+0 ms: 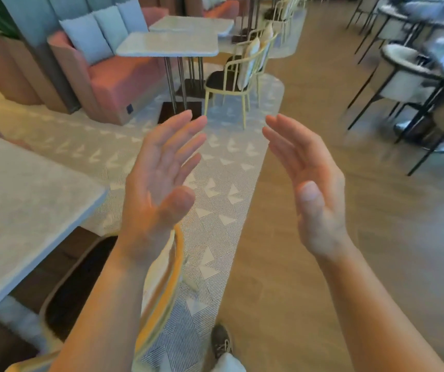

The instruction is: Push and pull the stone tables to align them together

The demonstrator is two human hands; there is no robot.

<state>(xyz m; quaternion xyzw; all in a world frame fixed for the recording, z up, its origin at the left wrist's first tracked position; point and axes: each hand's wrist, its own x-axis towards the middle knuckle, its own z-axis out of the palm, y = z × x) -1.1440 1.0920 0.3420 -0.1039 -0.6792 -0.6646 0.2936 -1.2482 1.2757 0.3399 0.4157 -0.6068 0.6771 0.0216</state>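
A wood floor [376, 251] fills the right side, with a pale patterned rug [215, 237] running up the middle. At the near left, a grey stone tabletop [22, 205] juts in with its rounded corner toward the rug. Farther back, beside a pink bench [118, 76] with blue cushions, two more stone tables [167, 44] stand one behind the other. Their edges seem to meet, though motion blur makes that hard to judge. A yellow-framed chair [231, 79] sits just right of them, and dark-framed chairs [403, 76] line the far right.

A second yellow chair [161, 291] lies under the left forearm. The left hand [159, 178] and right hand [312, 183] are raised over the rug, palms facing each other, well apart from every table. The fingers [177, 130] of both are straight and released, grasping nothing. A grey shoe [220, 342] shows at the bottom edge.
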